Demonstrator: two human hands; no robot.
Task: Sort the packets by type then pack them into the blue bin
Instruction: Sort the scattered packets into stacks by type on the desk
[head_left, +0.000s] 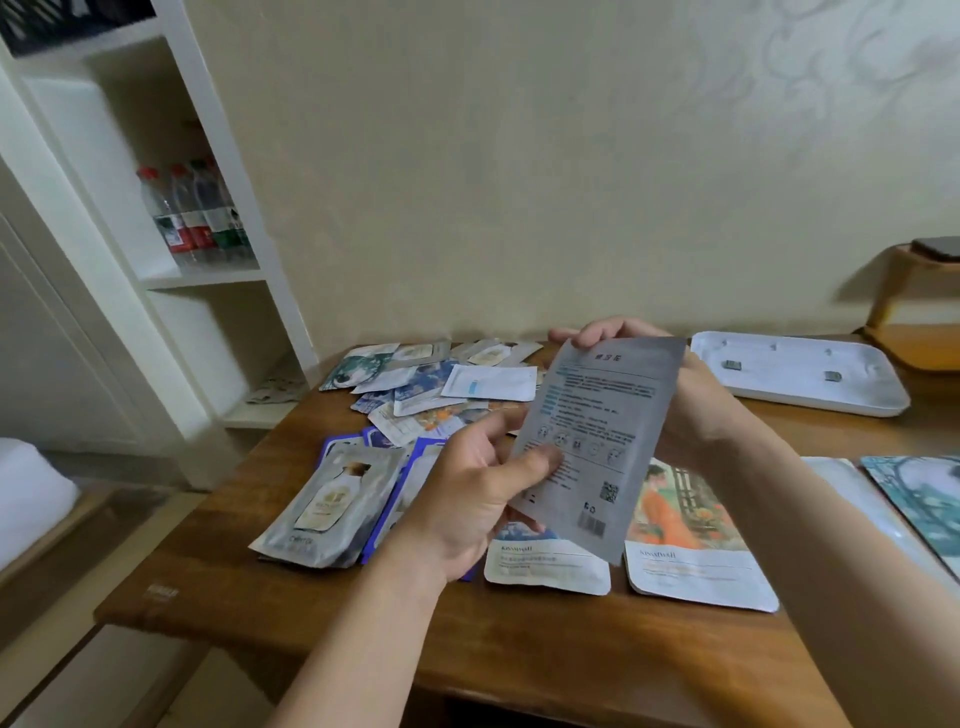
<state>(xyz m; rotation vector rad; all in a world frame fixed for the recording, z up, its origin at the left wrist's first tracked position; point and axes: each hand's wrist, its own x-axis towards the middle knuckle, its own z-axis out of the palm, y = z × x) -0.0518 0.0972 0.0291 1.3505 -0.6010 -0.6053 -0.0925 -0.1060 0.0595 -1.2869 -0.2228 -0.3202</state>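
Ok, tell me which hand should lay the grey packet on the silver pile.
Left, probably. The left hand pinches the grey packet near its lower edge, next to the silver pile; the right hand holds its top, farther away.

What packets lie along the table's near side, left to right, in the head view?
Silver bottle-picture packet → blue-topped white packet, partly under the grey packet held by the left hand and right hand → orange-figure packet → pale packet → teal packet.
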